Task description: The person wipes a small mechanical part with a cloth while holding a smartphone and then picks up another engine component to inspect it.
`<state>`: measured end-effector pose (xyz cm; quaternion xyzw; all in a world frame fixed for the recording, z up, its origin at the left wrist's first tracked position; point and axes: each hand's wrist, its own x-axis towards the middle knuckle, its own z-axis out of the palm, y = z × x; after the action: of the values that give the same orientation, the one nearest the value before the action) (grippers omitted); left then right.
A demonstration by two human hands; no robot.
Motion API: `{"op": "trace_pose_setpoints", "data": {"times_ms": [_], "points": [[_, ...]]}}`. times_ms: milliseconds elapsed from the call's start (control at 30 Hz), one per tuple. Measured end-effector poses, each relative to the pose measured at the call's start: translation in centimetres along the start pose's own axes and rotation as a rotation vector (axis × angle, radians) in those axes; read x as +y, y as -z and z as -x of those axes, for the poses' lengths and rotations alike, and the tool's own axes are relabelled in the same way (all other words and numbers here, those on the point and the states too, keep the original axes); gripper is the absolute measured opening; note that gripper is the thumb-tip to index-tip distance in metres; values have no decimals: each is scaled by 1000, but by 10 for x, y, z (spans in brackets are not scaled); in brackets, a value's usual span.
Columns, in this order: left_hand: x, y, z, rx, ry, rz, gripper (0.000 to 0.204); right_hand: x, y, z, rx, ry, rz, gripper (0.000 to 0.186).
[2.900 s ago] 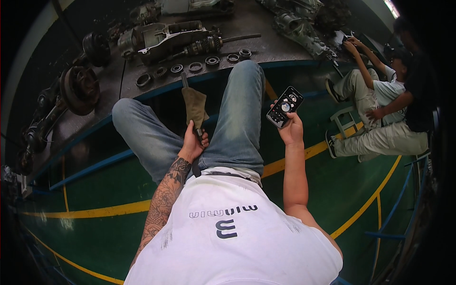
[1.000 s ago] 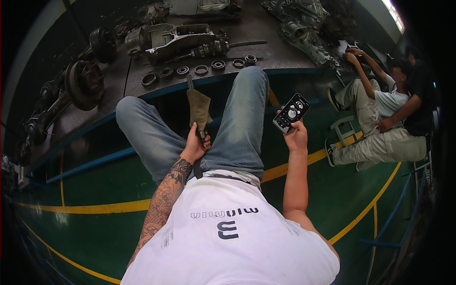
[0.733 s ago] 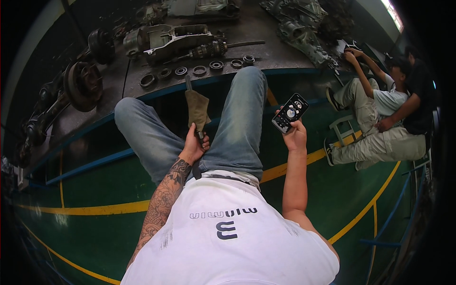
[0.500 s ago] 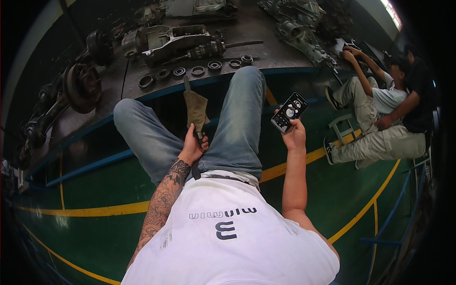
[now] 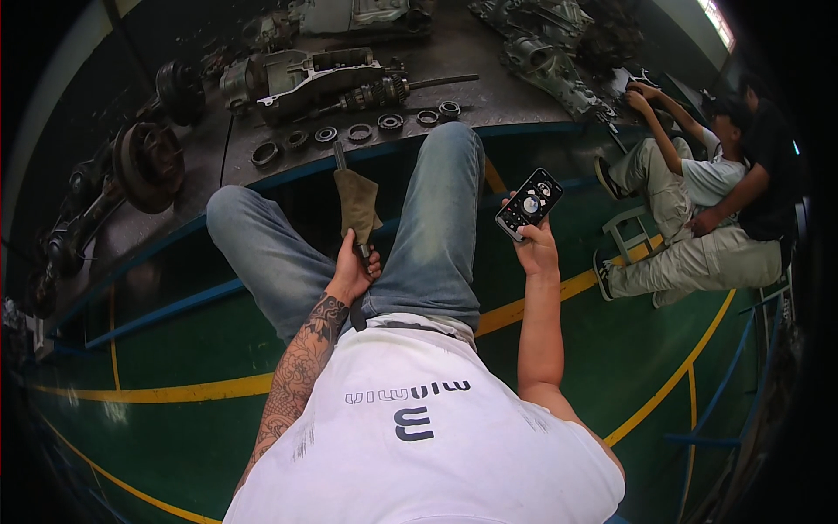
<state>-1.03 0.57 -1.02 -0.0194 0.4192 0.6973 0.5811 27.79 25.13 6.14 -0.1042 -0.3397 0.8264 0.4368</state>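
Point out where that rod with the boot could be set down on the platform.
Bare steel lies on the platform between the row of rings and the right-hand housing. It is crowded at the gearbox casing and the hubs. The left hand holds the rod.

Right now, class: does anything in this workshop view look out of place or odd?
Nothing looks spilled or broken. The left hand holds a rod with a tan boot; the right hand holds a phone. Bearing rings sit in a tidy row on the platform.

L hand (image 5: 353, 272) gripping tool (image 5: 353, 203), R hand (image 5: 534, 251) w/ phone (image 5: 529, 203)
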Motion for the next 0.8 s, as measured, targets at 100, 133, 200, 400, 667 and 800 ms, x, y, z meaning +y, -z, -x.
{"op": "trace_pose_setpoints", "data": {"times_ms": [100, 133, 200, 400, 667, 800], "points": [[0, 0, 0, 0, 0, 1, 63, 1, -3, 2, -14, 18, 49, 88], [0, 0, 0, 3, -2, 2, 63, 1, -4, 1, -18, 20, 56, 87], [0, 0, 0, 1, -3, 0, 63, 0, -3, 1, -22, 21, 64, 87], [0, -1, 1, 12, -2, 2, 63, -5, -1, -2, -18, -27, -108, 79], [0, 0, 0, 6, -4, 5, 63, -6, 5, -3, -30, -75, -223, 71], [0, 1, 0, -10, -8, -1, 63, -6, 6, -3, -39, -91, -250, 71]]}}
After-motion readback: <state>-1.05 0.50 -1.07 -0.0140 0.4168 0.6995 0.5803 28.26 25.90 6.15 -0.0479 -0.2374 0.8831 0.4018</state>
